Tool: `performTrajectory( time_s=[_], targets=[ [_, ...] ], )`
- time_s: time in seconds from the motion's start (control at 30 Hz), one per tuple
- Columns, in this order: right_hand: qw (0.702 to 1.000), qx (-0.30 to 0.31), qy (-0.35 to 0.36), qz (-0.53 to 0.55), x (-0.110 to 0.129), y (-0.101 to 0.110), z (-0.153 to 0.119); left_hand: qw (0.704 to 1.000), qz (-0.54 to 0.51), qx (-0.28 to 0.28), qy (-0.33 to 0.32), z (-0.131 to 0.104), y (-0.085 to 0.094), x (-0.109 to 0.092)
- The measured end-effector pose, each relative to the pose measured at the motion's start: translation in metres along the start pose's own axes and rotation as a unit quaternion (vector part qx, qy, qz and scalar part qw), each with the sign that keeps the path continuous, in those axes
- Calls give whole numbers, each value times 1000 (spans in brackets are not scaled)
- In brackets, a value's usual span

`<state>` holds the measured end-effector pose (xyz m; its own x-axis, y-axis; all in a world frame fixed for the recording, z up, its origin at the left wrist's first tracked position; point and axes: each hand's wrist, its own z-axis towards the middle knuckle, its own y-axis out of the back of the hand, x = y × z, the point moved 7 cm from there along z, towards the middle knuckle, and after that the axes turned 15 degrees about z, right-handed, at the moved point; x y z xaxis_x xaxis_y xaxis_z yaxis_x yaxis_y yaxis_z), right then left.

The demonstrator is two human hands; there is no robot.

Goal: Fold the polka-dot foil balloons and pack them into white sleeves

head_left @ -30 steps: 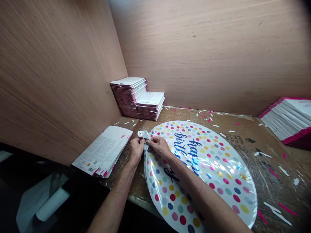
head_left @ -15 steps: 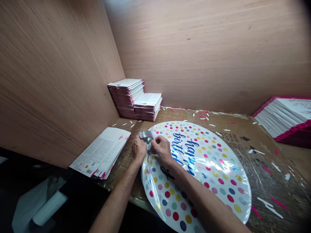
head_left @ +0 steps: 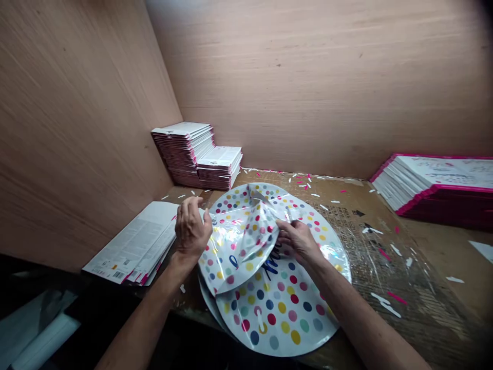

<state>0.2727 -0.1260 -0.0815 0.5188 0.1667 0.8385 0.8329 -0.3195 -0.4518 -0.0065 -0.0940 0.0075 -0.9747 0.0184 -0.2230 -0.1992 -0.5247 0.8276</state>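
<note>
A white foil sheet with coloured dots [head_left: 250,236] is folded over from the left and lies across another round dotted foil [head_left: 285,308] with part of its blue lettering showing. My right hand [head_left: 300,239] pinches the folded sheet's edge near the middle. At the sheet's left side my left hand [head_left: 191,226] is raised with its fingers apart, holding nothing. Beneath, edges of further round foils show at the lower left.
Stacked white cards with pink edges [head_left: 219,162] stand in the back left corner. Flat cards [head_left: 133,244] lie at the left, and a leaning card pile [head_left: 439,180] at the right. Paper scraps dot the cardboard surface [head_left: 370,257]. Wooden panels [head_left: 308,92] rise behind and left.
My left hand has moved left and opened, while my right hand has moved right with the foil's edge. The foil is now folded over, and the view has shifted slightly right.
</note>
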Motion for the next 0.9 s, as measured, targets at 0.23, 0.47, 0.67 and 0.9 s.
performTrajectory(
  time_s=[0.23, 0.47, 0.67, 0.9],
  targets=[
    [994, 92, -7, -50, -2, -46, -3, 951, -119, 264, -112, 57, -78, -75],
    [996, -21, -23, -89, 3, 40, -15, 957, -103, 251, -106, 62, -150, -123],
    [993, -13, -52, -107, -5, 60, -30, 956, -75, 262, -107, 60, -141, -124],
    [992, -24, -27, -119, 9, 68, -30, 962, -35, 255, -92, -8, -69, -111]
  ],
)
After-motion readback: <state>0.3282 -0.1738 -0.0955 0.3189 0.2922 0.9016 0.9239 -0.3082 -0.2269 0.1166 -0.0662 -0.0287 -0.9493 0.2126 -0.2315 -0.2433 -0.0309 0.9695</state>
